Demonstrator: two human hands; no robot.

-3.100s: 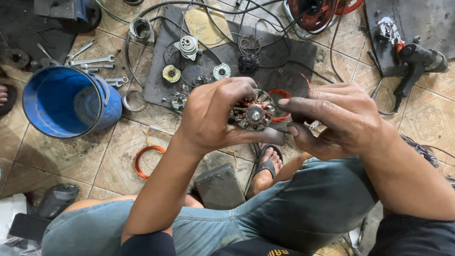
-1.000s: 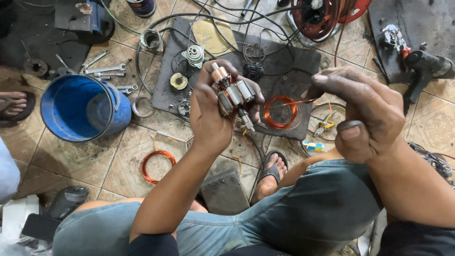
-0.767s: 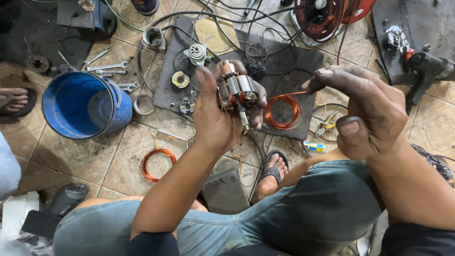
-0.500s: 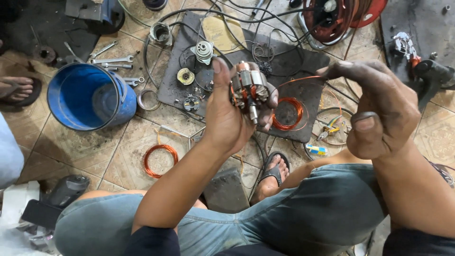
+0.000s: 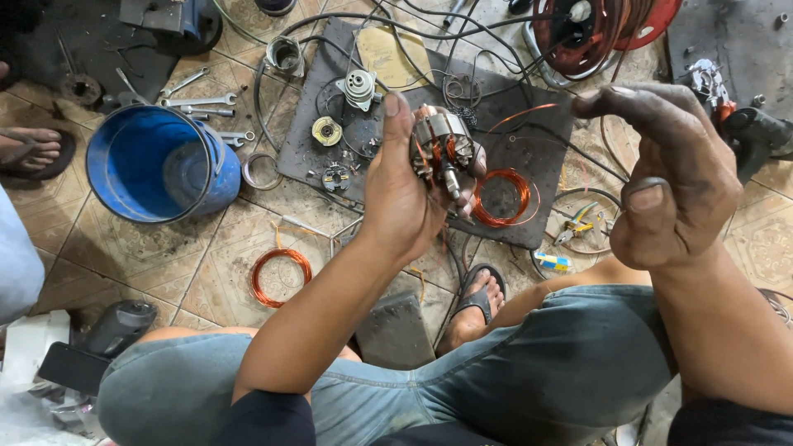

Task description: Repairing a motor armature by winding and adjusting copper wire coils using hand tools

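My left hand (image 5: 405,194) grips a small motor armature (image 5: 442,144) with steel laminations, copper windings and a short shaft pointing down. A thin copper wire (image 5: 520,111) runs from the armature up to the pinched fingertips of my right hand (image 5: 665,173), which is raised to the right. A loose copper wire coil (image 5: 500,198) hangs just below the armature, over a dark rubber mat (image 5: 537,157) on the tiled floor.
A blue bucket (image 5: 153,165) stands left, with wrenches (image 5: 198,103) behind it. Motor parts (image 5: 359,87) lie on the mat, another copper coil (image 5: 281,277) on the tiles, pliers (image 5: 578,227) at right, a red cable reel (image 5: 603,29) at the back. Another person's sandalled foot (image 5: 29,149) is far left.
My left hand has turned the armature and lifted it slightly. My right hand has moved up and to the right, drawing the copper wire away from the armature.
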